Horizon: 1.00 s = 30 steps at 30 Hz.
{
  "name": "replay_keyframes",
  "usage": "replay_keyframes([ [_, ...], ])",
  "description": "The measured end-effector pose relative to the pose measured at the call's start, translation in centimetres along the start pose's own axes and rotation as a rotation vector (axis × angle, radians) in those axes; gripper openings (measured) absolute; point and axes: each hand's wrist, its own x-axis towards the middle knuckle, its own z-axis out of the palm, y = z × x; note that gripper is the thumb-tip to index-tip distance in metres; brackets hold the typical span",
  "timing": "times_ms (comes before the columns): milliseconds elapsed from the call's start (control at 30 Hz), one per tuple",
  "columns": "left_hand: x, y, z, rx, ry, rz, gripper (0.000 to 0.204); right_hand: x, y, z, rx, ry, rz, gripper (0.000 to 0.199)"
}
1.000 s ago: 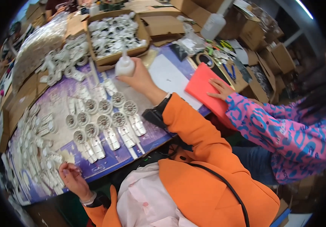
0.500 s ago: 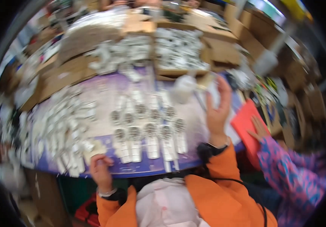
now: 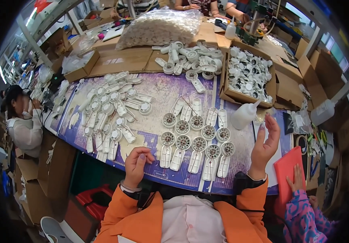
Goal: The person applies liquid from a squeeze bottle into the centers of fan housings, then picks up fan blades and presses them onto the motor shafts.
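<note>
Over the table's near edge, my left hand (image 3: 138, 165) hovers with loosely bent fingers, the thumb apart and nothing visible in them. My right hand (image 3: 265, 146) is raised at the right, thumb and fingers spread, nothing between them. Just beyond it stands a white squeeze bottle (image 3: 244, 116) with a pointed nozzle. Between my hands lie two rows of white plastic housings (image 3: 199, 144), each with a round cup and a handle; wires and small metal parts show inside. Left of them is a spread of similar white pieces (image 3: 107, 108) with round caps upward.
A cardboard box (image 3: 236, 95) of small white caps stands at the back, beside a pile of white housings (image 3: 192, 60). Behind lies a clear bag (image 3: 158, 30) of white parts. A person's hand (image 3: 297, 180) rests on a red folder (image 3: 284, 172) at right. Other people sit farther off.
The view has swung left and sharpened from blur, so the table and housings appear farther right. My right hand stays raised with its fingers spread; my left stays near the table edge.
</note>
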Motion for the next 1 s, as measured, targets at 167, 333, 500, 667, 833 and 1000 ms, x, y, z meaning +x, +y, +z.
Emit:
replay_keyframes([
  [167,0.0,-0.3,0.2,-0.054,-0.017,0.012,0.026,-0.2,0.1,-0.5,-0.001,0.015,-0.020,0.028],
  [333,-0.2,-0.4,0.0,-0.089,-0.022,-0.002,0.024,-0.2,0.1,-0.3,-0.004,0.037,-0.012,0.026],
  [500,0.0,-0.4,0.1,-0.103,-0.021,-0.013,0.025,-0.2,-0.2,-0.3,0.002,0.057,-0.013,0.025],
  [667,0.2,-0.5,0.1,-0.115,-0.025,-0.014,0.025,-0.2,0.1,-0.4,0.035,0.038,-0.010,0.023],
  [833,-0.5,-0.4,-0.5,-0.079,-0.009,-0.068,0.023,-0.5,0.8,0.3,0.075,0.035,-0.029,0.024],
  [1000,0.2,0.1,0.4,-0.091,-0.086,-0.123,0.025,-0.4,2.2,-1.4,0.000,0.052,-0.043,0.026],
])
